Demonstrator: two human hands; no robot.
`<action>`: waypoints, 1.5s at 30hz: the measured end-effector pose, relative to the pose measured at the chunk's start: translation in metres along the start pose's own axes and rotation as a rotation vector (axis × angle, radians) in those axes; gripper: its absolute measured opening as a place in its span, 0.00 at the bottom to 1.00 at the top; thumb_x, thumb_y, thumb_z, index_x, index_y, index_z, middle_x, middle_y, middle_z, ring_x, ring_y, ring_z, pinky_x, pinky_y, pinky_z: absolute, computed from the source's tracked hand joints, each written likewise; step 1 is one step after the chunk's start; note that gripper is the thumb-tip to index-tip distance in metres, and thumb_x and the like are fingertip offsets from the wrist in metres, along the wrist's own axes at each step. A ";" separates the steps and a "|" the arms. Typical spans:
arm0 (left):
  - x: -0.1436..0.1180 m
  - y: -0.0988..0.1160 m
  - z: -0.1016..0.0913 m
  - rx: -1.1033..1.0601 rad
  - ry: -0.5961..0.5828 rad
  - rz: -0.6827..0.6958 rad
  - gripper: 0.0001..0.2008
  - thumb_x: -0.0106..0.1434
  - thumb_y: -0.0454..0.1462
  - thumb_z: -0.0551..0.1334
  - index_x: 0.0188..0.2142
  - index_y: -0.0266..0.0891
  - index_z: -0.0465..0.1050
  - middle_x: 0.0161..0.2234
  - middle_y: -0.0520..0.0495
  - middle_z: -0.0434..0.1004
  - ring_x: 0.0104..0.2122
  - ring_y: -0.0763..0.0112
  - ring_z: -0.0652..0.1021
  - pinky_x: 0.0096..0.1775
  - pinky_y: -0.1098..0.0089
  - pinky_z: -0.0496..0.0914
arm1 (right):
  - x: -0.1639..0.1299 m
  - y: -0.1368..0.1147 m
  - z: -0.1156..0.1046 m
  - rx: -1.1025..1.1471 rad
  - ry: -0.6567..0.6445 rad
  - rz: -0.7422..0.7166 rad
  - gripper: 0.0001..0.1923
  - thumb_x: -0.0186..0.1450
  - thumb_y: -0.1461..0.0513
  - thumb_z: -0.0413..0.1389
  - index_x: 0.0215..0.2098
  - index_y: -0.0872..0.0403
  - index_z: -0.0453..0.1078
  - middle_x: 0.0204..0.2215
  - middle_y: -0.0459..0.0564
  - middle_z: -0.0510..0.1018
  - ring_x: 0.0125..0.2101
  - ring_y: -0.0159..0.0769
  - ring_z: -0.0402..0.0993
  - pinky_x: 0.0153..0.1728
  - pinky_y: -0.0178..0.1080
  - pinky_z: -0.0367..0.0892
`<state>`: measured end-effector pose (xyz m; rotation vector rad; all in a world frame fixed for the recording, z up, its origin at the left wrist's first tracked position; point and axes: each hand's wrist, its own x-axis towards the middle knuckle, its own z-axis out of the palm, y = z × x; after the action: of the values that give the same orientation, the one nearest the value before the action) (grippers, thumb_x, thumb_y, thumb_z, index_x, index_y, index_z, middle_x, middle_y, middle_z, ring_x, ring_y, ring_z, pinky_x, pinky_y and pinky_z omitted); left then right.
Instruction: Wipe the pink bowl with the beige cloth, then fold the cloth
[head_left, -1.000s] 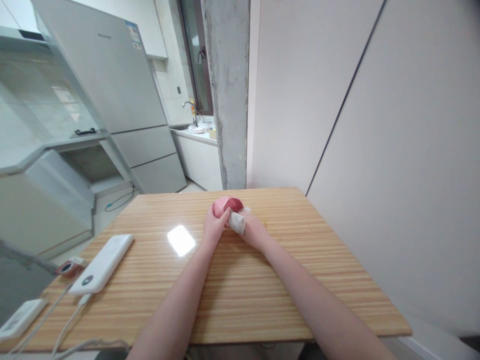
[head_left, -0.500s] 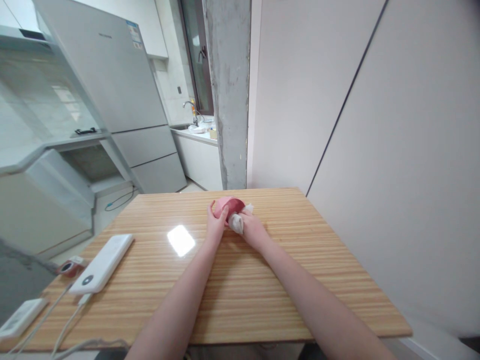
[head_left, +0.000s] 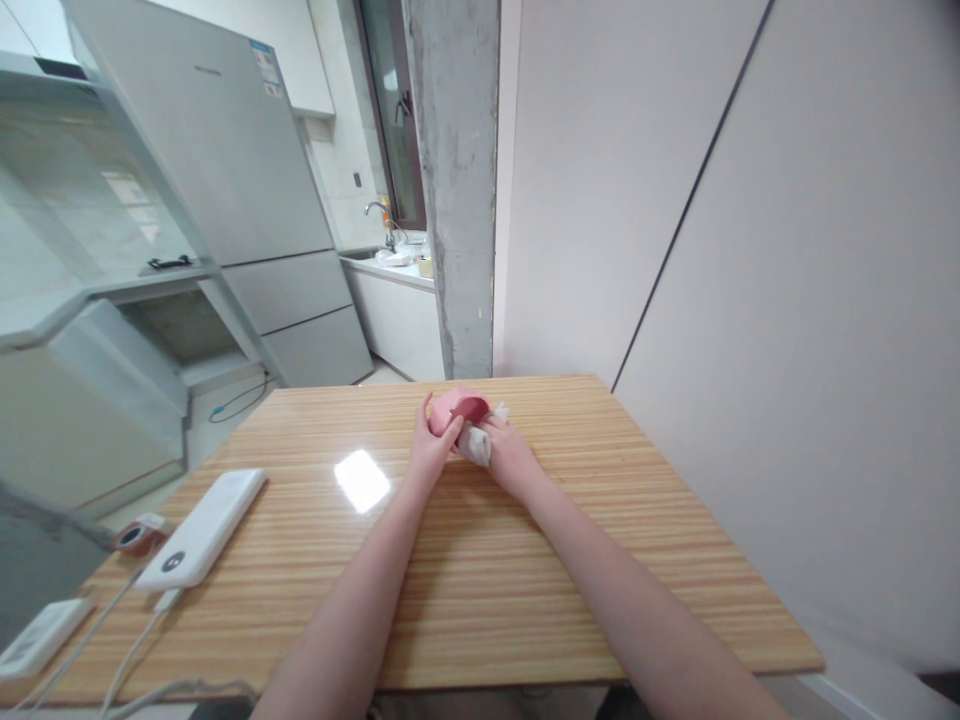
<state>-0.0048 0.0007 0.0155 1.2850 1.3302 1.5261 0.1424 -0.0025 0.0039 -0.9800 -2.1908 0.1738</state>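
Observation:
A small pink bowl (head_left: pixel 448 404) is tipped on its side above the far part of the wooden table, its hollow turned to the right. My left hand (head_left: pixel 433 437) grips its left side, with the thumb at the near rim and the fingers round the back. In my right hand (head_left: pixel 510 450) is a crumpled white cloth (head_left: pixel 475 446), pressed against the right edge of the bowl. The fingertips of that hand are partly hidden by the cloth.
On the left of the table (head_left: pixel 600 560) lie a white power bank (head_left: pixel 202 530) with a cable, a reddish-brown roundish object (head_left: pixel 137 537) and a white power strip (head_left: pixel 43 636). A grey pillar (head_left: pixel 459 200) and a pale wall (head_left: pixel 585 200) stand behind the table.
The bowl has turned slightly in my left hand. The cloth in my right hand has shifted a little and changed its folds.

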 end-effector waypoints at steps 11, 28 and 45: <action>0.001 -0.009 -0.001 0.059 0.032 0.105 0.31 0.52 0.42 0.66 0.54 0.40 0.61 0.52 0.41 0.69 0.53 0.61 0.71 0.57 0.61 0.62 | -0.001 0.002 0.009 0.021 -0.009 -0.002 0.11 0.63 0.68 0.51 0.42 0.54 0.70 0.41 0.53 0.74 0.46 0.39 0.67 0.48 0.41 0.65; -0.001 0.001 -0.004 0.026 -0.027 0.071 0.29 0.55 0.46 0.64 0.54 0.40 0.62 0.50 0.40 0.70 0.49 0.57 0.73 0.44 0.63 0.72 | -0.001 0.004 0.008 -0.017 0.007 -0.027 0.15 0.66 0.65 0.49 0.51 0.55 0.67 0.45 0.55 0.74 0.49 0.41 0.65 0.51 0.44 0.64; -0.003 -0.011 0.008 0.010 0.002 0.035 0.39 0.52 0.44 0.67 0.60 0.38 0.55 0.56 0.37 0.66 0.55 0.58 0.69 0.56 0.61 0.64 | -0.005 0.013 0.015 -0.073 0.028 0.032 0.13 0.66 0.66 0.50 0.47 0.54 0.69 0.43 0.54 0.75 0.46 0.40 0.67 0.48 0.42 0.64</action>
<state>0.0024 0.0018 0.0037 1.3197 1.3253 1.5466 0.1420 0.0057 -0.0150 -1.0523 -2.1698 0.0943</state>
